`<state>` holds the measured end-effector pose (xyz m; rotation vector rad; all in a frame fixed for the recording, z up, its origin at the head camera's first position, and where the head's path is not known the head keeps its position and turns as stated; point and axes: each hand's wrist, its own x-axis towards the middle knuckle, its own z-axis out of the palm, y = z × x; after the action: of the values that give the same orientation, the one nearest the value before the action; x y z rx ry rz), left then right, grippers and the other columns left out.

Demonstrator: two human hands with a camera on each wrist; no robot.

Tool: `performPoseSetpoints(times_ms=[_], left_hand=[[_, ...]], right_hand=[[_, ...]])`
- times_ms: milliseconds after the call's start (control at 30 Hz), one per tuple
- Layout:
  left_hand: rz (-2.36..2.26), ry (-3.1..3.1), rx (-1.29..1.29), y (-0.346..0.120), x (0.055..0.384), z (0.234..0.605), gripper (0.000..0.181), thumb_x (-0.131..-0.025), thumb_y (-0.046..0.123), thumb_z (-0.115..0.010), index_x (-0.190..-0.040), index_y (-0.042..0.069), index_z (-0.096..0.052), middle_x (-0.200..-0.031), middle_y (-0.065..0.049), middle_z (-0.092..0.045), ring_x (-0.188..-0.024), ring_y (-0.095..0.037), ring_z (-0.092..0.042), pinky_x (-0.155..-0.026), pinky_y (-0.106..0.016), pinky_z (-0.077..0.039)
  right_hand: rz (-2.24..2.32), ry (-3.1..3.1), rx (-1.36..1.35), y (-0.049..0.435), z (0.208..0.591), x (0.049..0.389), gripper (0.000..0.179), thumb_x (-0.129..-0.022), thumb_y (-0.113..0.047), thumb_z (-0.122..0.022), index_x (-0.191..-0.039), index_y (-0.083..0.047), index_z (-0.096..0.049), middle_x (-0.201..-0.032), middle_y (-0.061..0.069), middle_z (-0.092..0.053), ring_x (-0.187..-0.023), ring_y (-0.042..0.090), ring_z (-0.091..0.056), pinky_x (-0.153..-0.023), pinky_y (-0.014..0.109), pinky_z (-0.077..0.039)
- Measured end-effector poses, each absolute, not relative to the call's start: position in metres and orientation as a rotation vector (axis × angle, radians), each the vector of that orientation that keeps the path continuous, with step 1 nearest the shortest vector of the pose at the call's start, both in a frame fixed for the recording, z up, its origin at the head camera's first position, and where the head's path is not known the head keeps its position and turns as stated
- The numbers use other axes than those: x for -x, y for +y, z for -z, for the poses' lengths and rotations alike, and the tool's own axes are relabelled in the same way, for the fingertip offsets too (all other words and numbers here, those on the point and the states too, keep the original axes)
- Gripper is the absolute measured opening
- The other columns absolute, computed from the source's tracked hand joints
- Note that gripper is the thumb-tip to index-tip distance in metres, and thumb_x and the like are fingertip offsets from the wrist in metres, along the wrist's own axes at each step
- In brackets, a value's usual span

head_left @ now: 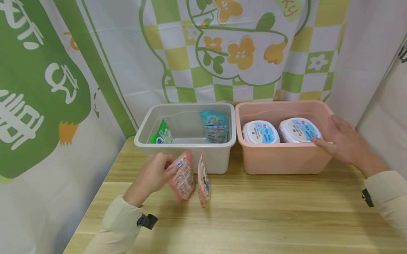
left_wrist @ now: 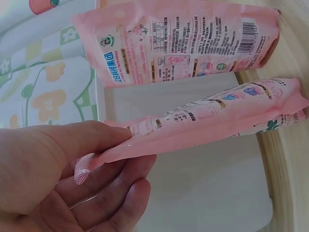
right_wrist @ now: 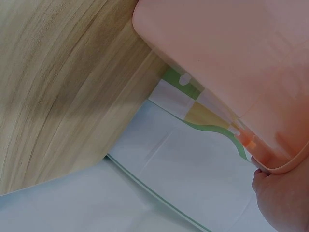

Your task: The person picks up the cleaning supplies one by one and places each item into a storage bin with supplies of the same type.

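Observation:
Between thumb and fingers my left hand (head_left: pixel 154 175) pinches one edge of a pink printed pouch (head_left: pixel 183 177), in front of the grey-white bin. A second pink pouch (head_left: pixel 203 181) stands on edge just to its right; the left wrist view shows its printed back with a barcode. At the right end of the pink bin (head_left: pixel 286 157) my right hand (head_left: pixel 346 144) grips the rim, thumb on the front side. Inside that bin sit two white tubs with printed lids, a left tub (head_left: pixel 260 132) and a right tub (head_left: pixel 299 130).
The grey-white bin (head_left: pixel 211 159) stands left of the pink one, nearly touching it. It holds a green packet (head_left: pixel 161 134) at its left end and a blue pouch (head_left: pixel 215 126) at its right. Patterned curtains (head_left: pixel 190 74) hang behind the wooden table (head_left: pixel 252 226) and at both sides.

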<state>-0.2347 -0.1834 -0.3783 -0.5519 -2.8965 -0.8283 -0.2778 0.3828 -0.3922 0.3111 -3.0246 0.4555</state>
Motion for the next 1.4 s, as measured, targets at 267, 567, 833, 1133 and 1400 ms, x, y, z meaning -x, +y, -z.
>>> performPoseSetpoints(times_ms=[267,567,833,1133,1400], left_hand=[[0.842,-2.915,0.528,-0.191,0.233,0.374,0.01,-0.096,0.004,-0.073,-0.087,0.002,-0.077,-0.073,-0.005,-0.073,-0.061,-0.011,-0.058,-0.055,-0.027,-0.049],[0.84,-2.922,0.552,-0.196,0.233,0.364,0.009,-0.098,0.005,-0.073,-0.093,-0.001,-0.078,-0.077,-0.007,-0.076,-0.063,-0.012,-0.059,-0.056,-0.027,-0.05],[0.922,-2.893,0.648,-0.199,0.235,0.352,0.01,-0.098,0.001,-0.07,-0.1,-0.003,-0.079,-0.092,-0.016,-0.08,-0.07,-0.016,-0.069,-0.059,-0.026,-0.056],[0.824,-2.916,0.617,-0.2,0.234,0.336,0.009,-0.099,0.004,-0.071,-0.095,-0.002,-0.077,-0.084,-0.012,-0.078,-0.064,-0.014,-0.059,-0.055,-0.026,-0.048],[0.795,-2.9,0.623,-0.198,0.235,0.32,0.017,-0.1,0.006,-0.071,-0.084,0.002,-0.073,-0.078,-0.01,-0.074,-0.062,-0.014,-0.055,-0.052,-0.026,-0.045]], right_hand=[[-0.453,-3.005,-0.328,0.381,0.392,0.277,0.106,-0.107,-0.06,-0.048,-0.162,0.013,0.007,-0.167,0.044,-0.002,-0.153,0.065,-0.009,-0.122,0.077,-0.013],[-0.479,-3.038,-0.303,0.383,0.391,0.276,0.106,-0.107,-0.061,-0.045,-0.162,0.009,0.012,-0.169,0.042,0.005,-0.155,0.064,-0.003,-0.123,0.077,-0.011],[-0.453,-3.024,-0.324,0.383,0.391,0.277,0.105,-0.107,-0.059,-0.047,-0.163,0.012,0.008,-0.168,0.043,0.0,-0.154,0.065,-0.007,-0.122,0.077,-0.012],[-0.461,-3.025,-0.332,0.384,0.393,0.278,0.106,-0.107,-0.06,-0.047,-0.162,0.013,0.007,-0.169,0.042,0.001,-0.154,0.064,-0.007,-0.123,0.076,-0.012],[-0.452,-3.008,-0.358,0.383,0.393,0.28,0.104,-0.107,-0.058,-0.048,-0.161,0.016,0.004,-0.167,0.045,-0.002,-0.154,0.063,-0.008,-0.124,0.075,-0.011]])
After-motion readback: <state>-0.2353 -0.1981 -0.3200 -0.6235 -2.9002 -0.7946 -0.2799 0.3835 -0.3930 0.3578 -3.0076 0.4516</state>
